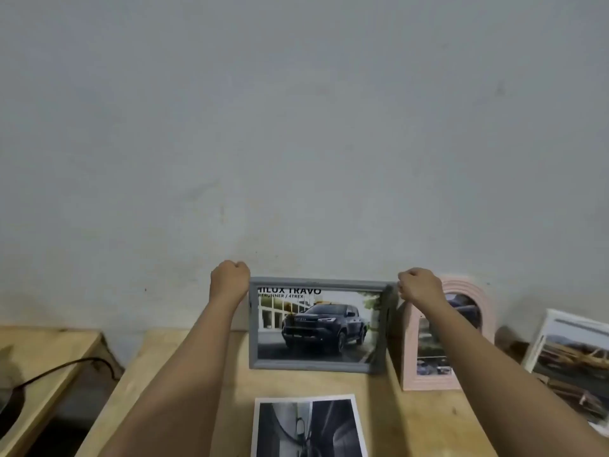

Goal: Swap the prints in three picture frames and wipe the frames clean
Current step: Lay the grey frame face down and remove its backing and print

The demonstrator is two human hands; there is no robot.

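A grey picture frame (316, 366) with a dark pickup-truck print stands upright on the wooden table (425, 420) against the wall. My left hand (230, 278) grips its top left corner and my right hand (418, 286) grips its top right corner. A pink arched frame (408, 351) with a print stands just to the right, partly behind my right forearm. At the right edge a white frame (540, 341) leans with a yellow-vehicle print. A loose dark print (309, 427) with a white border lies flat in front of the grey frame.
A pale wall (296, 127) rises directly behind the frames. A second wooden surface (49, 354) sits to the left across a gap, with a black cable (66, 366) running over it. More loose prints (573, 390) lie near the right edge under the white frame.
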